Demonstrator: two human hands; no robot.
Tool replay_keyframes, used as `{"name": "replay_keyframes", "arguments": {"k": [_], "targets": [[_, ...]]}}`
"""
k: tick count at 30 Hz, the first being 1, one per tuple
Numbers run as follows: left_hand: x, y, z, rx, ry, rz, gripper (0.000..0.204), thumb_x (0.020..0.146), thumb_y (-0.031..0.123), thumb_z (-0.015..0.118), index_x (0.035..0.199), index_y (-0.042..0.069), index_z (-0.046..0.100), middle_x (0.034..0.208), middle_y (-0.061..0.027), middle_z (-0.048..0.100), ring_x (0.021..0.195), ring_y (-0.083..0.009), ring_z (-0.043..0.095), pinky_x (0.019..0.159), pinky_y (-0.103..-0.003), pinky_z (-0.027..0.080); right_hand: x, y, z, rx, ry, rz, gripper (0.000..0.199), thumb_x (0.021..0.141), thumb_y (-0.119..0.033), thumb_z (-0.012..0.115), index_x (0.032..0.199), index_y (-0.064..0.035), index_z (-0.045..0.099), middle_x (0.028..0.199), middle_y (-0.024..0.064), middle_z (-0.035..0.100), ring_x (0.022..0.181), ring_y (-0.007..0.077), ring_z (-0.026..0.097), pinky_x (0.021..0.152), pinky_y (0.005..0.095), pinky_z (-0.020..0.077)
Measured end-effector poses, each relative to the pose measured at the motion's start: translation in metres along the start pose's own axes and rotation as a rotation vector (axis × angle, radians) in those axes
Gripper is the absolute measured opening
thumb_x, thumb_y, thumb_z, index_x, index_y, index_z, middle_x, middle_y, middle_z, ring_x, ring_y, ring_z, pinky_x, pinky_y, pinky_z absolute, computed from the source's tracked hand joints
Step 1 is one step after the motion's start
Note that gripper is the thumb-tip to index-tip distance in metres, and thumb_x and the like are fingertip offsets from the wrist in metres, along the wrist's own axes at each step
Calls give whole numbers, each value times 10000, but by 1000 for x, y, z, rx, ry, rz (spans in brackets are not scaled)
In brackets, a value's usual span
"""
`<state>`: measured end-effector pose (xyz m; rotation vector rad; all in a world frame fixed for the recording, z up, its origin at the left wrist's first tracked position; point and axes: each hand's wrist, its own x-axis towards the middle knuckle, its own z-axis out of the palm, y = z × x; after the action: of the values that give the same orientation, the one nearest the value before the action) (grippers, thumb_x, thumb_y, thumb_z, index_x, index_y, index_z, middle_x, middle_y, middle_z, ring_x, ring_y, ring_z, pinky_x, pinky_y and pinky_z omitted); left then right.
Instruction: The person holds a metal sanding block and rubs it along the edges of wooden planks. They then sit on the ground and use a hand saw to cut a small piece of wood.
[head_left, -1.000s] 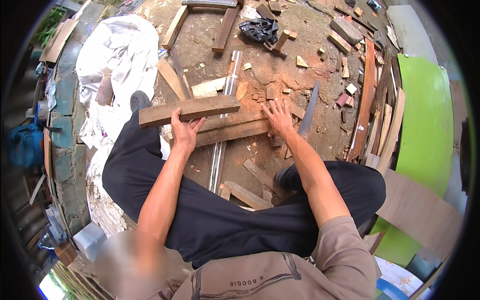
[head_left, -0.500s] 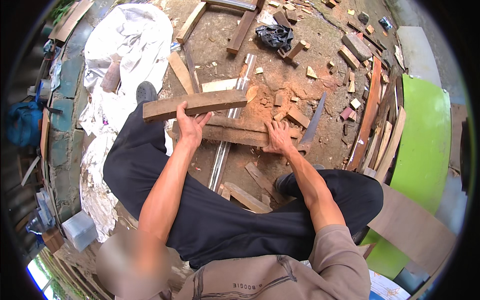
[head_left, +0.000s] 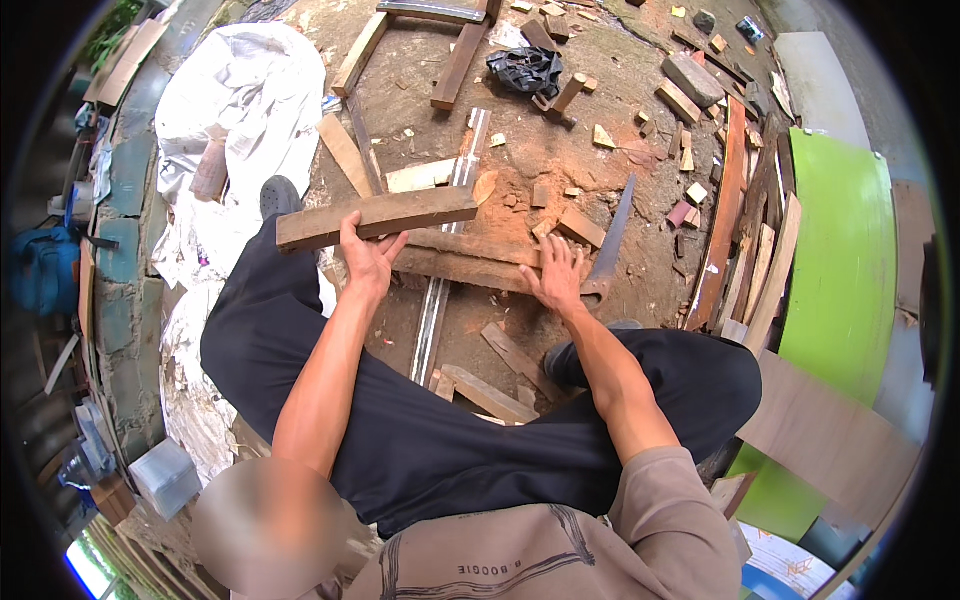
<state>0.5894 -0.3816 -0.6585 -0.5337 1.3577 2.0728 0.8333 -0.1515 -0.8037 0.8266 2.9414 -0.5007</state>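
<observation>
In the head view, your left hand (head_left: 368, 258) has its fingers wrapped around a long, squared, brown wooden block (head_left: 376, 218), thumb on the near face and fingertips over the far edge. The block is lifted clear of the ground, roughly level, running left to right, with more of its length to the left of your grip than to the right.

Your right hand (head_left: 556, 276) lies flat with the fingers spread apart, pressing down on a weathered brown timber plank (head_left: 462, 262) that rests on the ground just below the lifted block. The palm sits on the plank's right end, and nothing is gripped.

Just to the right of your right fingertips lies a handsaw with a long grey blade (head_left: 612, 243), its blade pointing away from you; your little finger is close beside its handle end, though whether they touch is unclear. A pale metal rail (head_left: 446, 262) passes under the plank between your two hands and runs away toward the far side. Beyond your right fingers sits a patch of reddish sawdust (head_left: 520, 190) with small wood offcuts (head_left: 580, 226) about it. Well to the left of your left fingers, a crumpled white plastic sheet (head_left: 230, 100) covers the ground. Far to the right of your right hand stands a bright green curved panel (head_left: 835, 270).
</observation>
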Motion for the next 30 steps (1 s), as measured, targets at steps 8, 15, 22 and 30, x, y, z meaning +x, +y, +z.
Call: {"name": "replay_keyframes", "arguments": {"k": [8, 15, 22, 30], "targets": [[2, -11, 3, 46, 27, -4, 597, 894, 453, 539, 1280, 13, 421, 1301, -149, 465, 1161, -383, 541, 928, -478, 538, -28, 84, -3, 287, -273, 1000, 513, 914, -280, 585, 1362, -60, 468, 1360, 203, 501, 1323, 367, 463, 1080, 540, 360], [-26, -23, 2, 95, 53, -15, 589, 890, 461, 540, 1279, 31, 433, 1298, -129, 470, 1168, -362, 537, 913, -459, 531, -36, 85, 18, 430, -253, 1336, 707, 865, -218, 679, 1466, -70, 336, 1495, 242, 359, 1316, 393, 474, 1062, 494, 440], [-53, -34, 14, 249, -3, -22, 675, 894, 479, 524, 1364, 12, 395, 1355, -152, 454, 1197, -367, 528, 947, -448, 499, -42, 125, 51, 383, -442, 1272, 552, 903, -228, 638, 1410, -71, 487, 1472, 183, 457, 1347, 344, 468, 1068, 427, 448], [-66, -32, -10, 245, 70, 9, 632, 904, 458, 526, 1355, 35, 397, 1345, -153, 450, 1144, -392, 554, 944, -478, 505, -35, 102, 0, 605, -208, 1187, 529, 817, -348, 659, 1221, -6, 661, 1256, 247, 634, 1170, 389, 616, 980, 454, 492]]}}
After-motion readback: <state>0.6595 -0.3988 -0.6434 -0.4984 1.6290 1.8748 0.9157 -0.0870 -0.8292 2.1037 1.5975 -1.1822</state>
